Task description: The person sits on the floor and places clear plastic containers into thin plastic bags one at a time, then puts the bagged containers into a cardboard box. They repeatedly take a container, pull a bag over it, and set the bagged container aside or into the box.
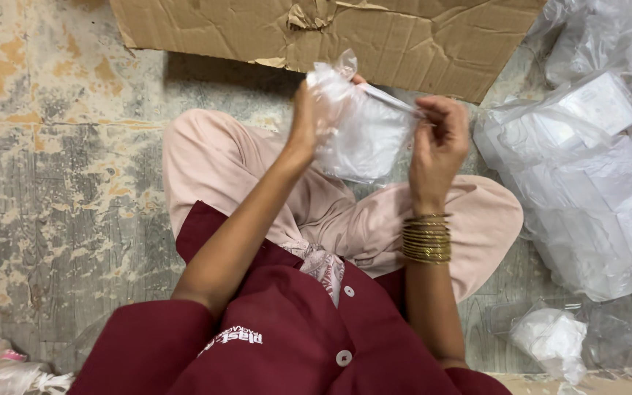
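Above the lap, approx. in the middle of the head view, both hands hold one clear plastic bag [360,132] w/ white contents inside. The left hand [307,117] is on the left side of the bag; its fingers go behind or inside the plastic, so I cannot tell exactly how they are closed, but the hand touches the bag and supports it. The right hand [440,143] is at the bag's right top edge; thumb and fingers are pressed together and pinch a thin strip of the plastic rim, which is stretched tight between the two hands. The bag hangs in the air, apart from the floor, over the crossed legs in pink trousers [345,212].

On the right wrist there is a stack of gold bangles [426,238]. The person wears a dark red shirt [287,329] w/ white buttons.

Beyond the hands, at the top, a flat piece of brown cardboard [330,36] lies on the worn grey floor [60,183], torn at its near edge. To the right of the right knee there is a big heap of clear bags w/ white packs [587,175], just beside the leg. Lower right, near the right elbow, a smaller filled bag [550,340] lies on the floor. At the bottom left corner another crumpled plastic bundle [1,369] shows, partly cut by the picture edge.
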`<state>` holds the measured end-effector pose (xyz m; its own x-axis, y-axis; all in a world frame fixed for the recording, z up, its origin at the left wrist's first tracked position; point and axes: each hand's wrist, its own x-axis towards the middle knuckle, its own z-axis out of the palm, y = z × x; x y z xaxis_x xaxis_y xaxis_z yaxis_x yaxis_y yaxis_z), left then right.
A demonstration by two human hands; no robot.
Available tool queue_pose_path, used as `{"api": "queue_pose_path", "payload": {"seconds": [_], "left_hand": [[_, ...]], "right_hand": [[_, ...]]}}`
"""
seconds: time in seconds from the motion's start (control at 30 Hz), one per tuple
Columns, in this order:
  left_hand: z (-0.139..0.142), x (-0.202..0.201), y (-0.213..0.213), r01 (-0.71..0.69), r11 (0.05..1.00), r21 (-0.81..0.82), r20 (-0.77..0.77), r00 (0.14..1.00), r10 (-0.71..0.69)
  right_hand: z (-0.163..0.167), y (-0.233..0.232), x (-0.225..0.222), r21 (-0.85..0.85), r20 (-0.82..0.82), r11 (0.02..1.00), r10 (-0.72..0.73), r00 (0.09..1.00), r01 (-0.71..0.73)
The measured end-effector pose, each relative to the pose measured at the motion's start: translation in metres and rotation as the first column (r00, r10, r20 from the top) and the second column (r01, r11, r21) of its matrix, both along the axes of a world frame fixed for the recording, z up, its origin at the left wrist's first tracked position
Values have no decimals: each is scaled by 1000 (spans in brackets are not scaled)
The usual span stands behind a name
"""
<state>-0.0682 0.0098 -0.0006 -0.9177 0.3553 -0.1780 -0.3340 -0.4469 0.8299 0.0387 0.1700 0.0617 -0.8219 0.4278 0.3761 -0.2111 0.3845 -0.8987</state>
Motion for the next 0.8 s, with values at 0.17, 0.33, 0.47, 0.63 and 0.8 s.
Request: {"api": "queue_pose_path", "payload": {"seconds": [0.17,0.33,0.47,0.63,0.8], "left_hand": [[54,35,-39,97,979,-177,-318,936,-151],[56,68,-57,333,941,-65,-1,943,-334],[27,86,-69,519,854,37,-115,851,-512],[-3,89,-76,549,825,-134,-43,829,-558],[-20,73,-59,279,935,-219,-55,953,-297]], "right_hand": [[44,-4,33,335,34,941,30,999,-40],[47,-12,60,413,135,902,74,988,-124],[23,-9,77,-596,8,740,394,919,-312],[-4,8,79,-844,-54,467,413,909,-263],[-6,12,58,-37,223,994,108,969,-102]]}}
